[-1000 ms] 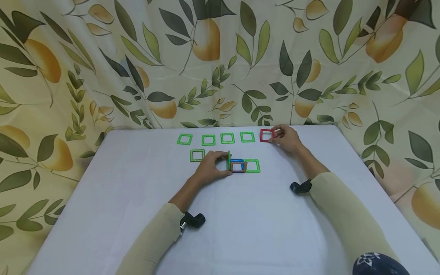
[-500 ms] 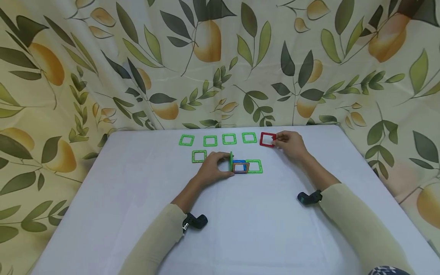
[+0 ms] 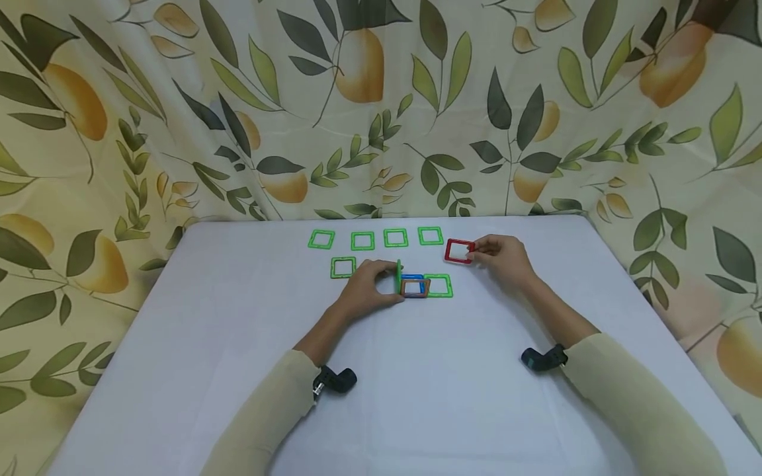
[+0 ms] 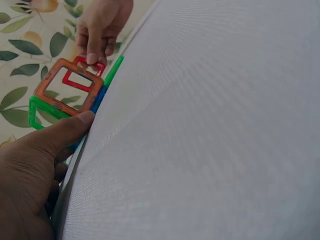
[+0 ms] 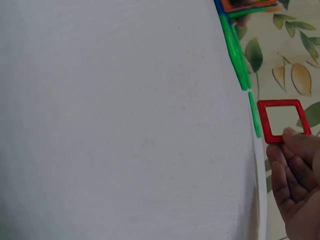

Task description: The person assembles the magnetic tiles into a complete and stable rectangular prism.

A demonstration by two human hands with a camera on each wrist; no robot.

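In the head view my left hand [image 3: 366, 291] grips a green square magnetic tile [image 3: 399, 276] that stands upright, fingers at its top and thumb low by the orange tile. The orange tile [image 4: 49, 76] stands upright against it, above a flat blue tile [image 3: 413, 276]. Joined on the right lies another green tile [image 3: 450, 285]. My right hand [image 3: 506, 258] pinches a red square tile [image 5: 265, 122] by one edge between thumb and fingers, right of the structure and apart from it. Part of the blue tile is hidden behind the orange one.
Several loose green tiles lie in a row at the back of the white table [image 3: 387, 396], among them a far-left tile [image 3: 321, 231]. One more green tile [image 3: 343, 277] lies just behind my left hand. A leaf-and-fruit patterned curtain [image 3: 381, 192] hangs behind the table edge.
My right hand has drawn the red tile from the back row's right end toward me, and the tile has tilted. My left hand keeps its grip on the structure.
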